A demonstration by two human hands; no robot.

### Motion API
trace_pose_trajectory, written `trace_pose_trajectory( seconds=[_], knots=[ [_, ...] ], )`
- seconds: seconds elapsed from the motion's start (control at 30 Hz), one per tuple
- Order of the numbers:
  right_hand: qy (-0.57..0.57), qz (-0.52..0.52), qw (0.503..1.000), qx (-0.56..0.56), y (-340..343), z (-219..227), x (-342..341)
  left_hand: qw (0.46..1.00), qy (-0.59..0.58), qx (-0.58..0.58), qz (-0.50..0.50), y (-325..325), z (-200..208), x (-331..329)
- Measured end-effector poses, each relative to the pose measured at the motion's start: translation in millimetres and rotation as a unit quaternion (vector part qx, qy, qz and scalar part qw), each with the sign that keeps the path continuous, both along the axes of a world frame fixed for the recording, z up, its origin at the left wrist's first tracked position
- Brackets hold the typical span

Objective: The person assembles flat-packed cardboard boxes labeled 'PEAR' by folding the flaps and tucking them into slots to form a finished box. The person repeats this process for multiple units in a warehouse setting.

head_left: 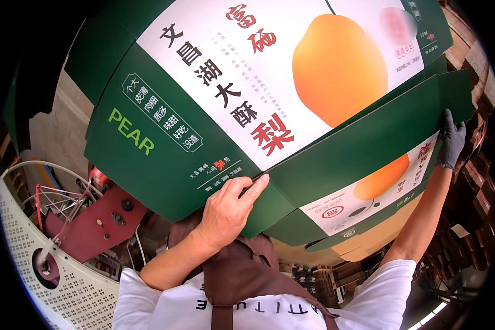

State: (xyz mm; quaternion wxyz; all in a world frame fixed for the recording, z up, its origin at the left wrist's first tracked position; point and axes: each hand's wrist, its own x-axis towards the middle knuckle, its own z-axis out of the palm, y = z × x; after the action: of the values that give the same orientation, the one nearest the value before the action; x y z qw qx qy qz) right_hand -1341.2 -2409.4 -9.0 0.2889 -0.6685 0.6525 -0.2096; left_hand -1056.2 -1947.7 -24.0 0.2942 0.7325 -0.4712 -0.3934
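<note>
A large printed cardboard box [121, 132], partly folded, fills the upper and middle view. It is dark green with a white panel and a big yellow pear picture. Its near side panel [363, 135] slants up along a crease, with a smaller pear print below. My bare left hand [228, 212] is closed at the near crease, index finger stretched along the corner; its thumb is hidden. At the right end, my right hand [451, 142], in a dark grey glove, grips the side panel's edge. Some of its fingers are out of sight behind the board.
On the left stands a machine with a white perforated guard [66, 286] and a maroon plate [102, 223]. Stacks of cardboard [467, 203] rise along the right side. A brown apron [242, 275] hangs close below the box.
</note>
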Motion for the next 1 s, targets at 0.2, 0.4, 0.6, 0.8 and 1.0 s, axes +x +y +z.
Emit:
trace_pose_trajectory(
  seconds=[0.2,0.4,0.6,0.8,1.0],
  knots=[
    [0.0,0.002,1.0,-0.002,-3.1,-4.6,-5.5,1.0,0.003,-0.001,0.001,0.6,-2.3,-0.4],
    [0.031,-0.005,0.999,-0.017,3.5,-6.0,3.7,1.0,0.004,-0.002,-0.001,1.2,-3.6,-0.3],
    [0.032,-0.002,0.999,0.005,-0.1,-5.4,3.9,1.0,0.004,0.006,-0.001,0.4,-4.8,0.1],
    [0.032,0.036,0.998,-0.042,16.8,-5.7,15.4,1.0,-0.008,0.014,-0.014,6.8,-4.3,-3.2],
    [0.029,0.001,0.997,-0.074,9.7,-12.4,-1.2,0.999,-0.007,0.028,-0.024,-2.9,2.3,-1.7]
  ],
)
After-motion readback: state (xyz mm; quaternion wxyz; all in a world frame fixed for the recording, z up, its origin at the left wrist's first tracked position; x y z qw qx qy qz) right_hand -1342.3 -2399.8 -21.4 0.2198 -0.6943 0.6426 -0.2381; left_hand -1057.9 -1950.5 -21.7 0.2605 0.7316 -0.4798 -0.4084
